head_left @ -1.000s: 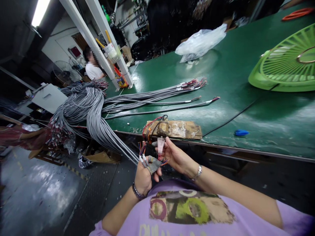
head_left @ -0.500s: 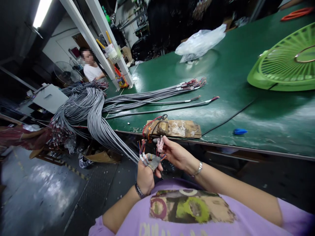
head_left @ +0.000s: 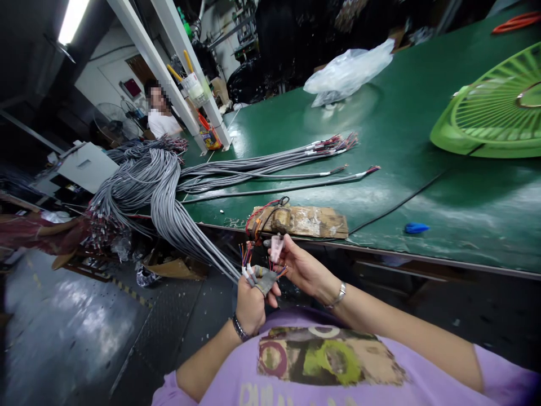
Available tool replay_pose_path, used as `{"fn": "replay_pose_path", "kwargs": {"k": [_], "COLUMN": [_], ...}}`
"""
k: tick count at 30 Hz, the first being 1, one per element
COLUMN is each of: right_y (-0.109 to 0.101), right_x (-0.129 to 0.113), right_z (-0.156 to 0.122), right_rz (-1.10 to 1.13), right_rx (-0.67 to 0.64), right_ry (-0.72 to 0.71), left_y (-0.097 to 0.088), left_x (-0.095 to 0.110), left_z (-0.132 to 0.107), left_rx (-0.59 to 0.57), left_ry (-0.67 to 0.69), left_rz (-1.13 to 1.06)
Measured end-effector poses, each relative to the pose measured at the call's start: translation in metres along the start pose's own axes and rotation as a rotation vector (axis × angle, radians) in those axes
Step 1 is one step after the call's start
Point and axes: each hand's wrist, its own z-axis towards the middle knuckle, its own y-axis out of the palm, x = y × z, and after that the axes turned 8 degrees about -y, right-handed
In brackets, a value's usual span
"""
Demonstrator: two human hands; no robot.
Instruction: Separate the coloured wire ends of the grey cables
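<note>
My left hand [head_left: 250,307] is closed around a bundle of grey cables [head_left: 192,239] close to their stripped ends. Thin coloured wires [head_left: 246,252] fan upward out of white-banded ends above the fist, and more wires [head_left: 282,272] stick out to its right. Something grey and worn, like a finger cover [head_left: 265,279], wraps a digit of that hand. Between thumb and fingertips, my right hand [head_left: 310,270] pinches a small pale pink clip [head_left: 276,248], blurred, just above the wires. Whether the clip touches a wire I cannot tell.
Along the green table's [head_left: 406,197] front edge lies a wooden board [head_left: 316,221] with leads attached. More grey cables [head_left: 262,166] stretch across the tabletop. Farther off are a plastic bag [head_left: 349,73], a green fan [head_left: 490,113], a blue object [head_left: 416,228] and a seated person [head_left: 160,115].
The pink clip in my right hand has turned slightly and blurred. My left hand keeps its hold on the cables almost unmoved. The whole view has shifted a little.
</note>
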Motion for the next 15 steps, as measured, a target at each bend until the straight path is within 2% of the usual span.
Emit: {"fn": "replay_pose_path", "kwargs": {"k": [4,8,12,15], "right_y": [-0.011,-0.016,-0.009,-0.006], "right_x": [0.001,0.005,0.007,0.006], "right_z": [-0.013,-0.03,-0.038,-0.038], "right_rz": [-0.064,-0.289,-0.497,-0.566], "right_rx": [-0.115,-0.25,-0.2,-0.184], "right_ry": [0.068,-0.009,-0.148,-0.192], "left_y": [-0.004,-0.008,-0.009,-0.012], "left_x": [-0.002,-0.007,-0.013,-0.013], "left_z": [-0.004,-0.007,-0.008,-0.009], "left_rx": [0.017,0.048,0.054,0.011], "left_ry": [0.02,0.029,0.043,0.032], "left_rz": [-0.024,0.002,0.047,0.097]}}
